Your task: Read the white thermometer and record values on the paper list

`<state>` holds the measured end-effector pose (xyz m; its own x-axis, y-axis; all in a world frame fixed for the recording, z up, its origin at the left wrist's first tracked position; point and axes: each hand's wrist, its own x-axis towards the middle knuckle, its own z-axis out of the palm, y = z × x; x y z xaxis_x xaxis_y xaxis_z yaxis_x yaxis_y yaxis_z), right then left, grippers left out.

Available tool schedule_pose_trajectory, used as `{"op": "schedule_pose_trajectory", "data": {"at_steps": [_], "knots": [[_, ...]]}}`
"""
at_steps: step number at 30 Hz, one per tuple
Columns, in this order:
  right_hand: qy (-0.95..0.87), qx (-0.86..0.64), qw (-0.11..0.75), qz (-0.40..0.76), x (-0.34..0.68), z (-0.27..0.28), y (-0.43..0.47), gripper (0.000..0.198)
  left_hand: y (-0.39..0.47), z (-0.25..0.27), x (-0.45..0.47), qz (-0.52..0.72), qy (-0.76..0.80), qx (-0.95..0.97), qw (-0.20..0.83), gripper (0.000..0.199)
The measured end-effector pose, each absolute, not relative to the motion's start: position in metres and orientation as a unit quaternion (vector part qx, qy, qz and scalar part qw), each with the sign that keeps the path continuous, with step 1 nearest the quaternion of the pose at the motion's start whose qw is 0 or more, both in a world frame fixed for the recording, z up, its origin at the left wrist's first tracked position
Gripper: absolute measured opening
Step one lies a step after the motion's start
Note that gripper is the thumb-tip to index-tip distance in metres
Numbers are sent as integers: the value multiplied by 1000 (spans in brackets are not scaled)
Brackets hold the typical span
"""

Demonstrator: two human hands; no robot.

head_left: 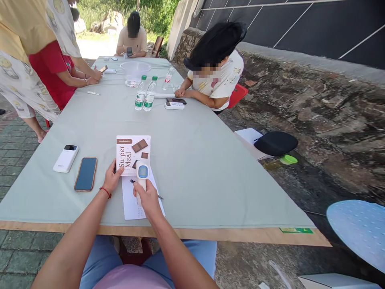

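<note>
My left hand (112, 176) grips the lower left edge of a white box (128, 146) printed "NutriMotion Su-per Meal", with brown chocolate pieces pictured on it. A white handheld infrared thermometer (142, 180) with a small blue screen is wrapped in my right hand (147, 196). Its head overlaps the lower right part of the box from my viewpoint; whether the two touch, I cannot tell. Beneath both hands lies a sheet of paper (129, 208) with handwriting, and a dark pen (160, 197) rests across it, partly hidden by my right hand.
A smartphone (86, 174) and a white power bank (66, 158) lie left on the cloth-covered table (210, 172). Two water bottles (144, 94) stand farther back, near a clear plastic basin (135, 67). Several people are around the table, one seated at the right (221, 76).
</note>
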<state>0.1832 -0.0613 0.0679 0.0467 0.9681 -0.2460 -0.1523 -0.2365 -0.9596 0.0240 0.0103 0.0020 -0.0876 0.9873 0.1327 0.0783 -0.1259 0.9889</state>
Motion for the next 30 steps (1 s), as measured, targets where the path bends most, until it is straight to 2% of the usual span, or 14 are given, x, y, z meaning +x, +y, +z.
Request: {"op": "schedule_pose_trajectory", "data": {"at_steps": [5, 13, 22, 30], "knots": [[-391, -490, 521, 579, 186, 92, -75, 35, 10, 4, 25, 537, 498, 536, 420, 61], [-404, -452, 514, 607, 194, 126, -97, 28, 11, 6, 25, 535, 500, 541, 414, 65], [-422, -446, 528, 586, 199, 142, -112, 19, 11, 8, 25, 532, 504, 547, 404, 64], [-417, -481, 518, 572, 200, 146, -112, 19, 13, 4, 23, 542, 495, 543, 408, 66]]}}
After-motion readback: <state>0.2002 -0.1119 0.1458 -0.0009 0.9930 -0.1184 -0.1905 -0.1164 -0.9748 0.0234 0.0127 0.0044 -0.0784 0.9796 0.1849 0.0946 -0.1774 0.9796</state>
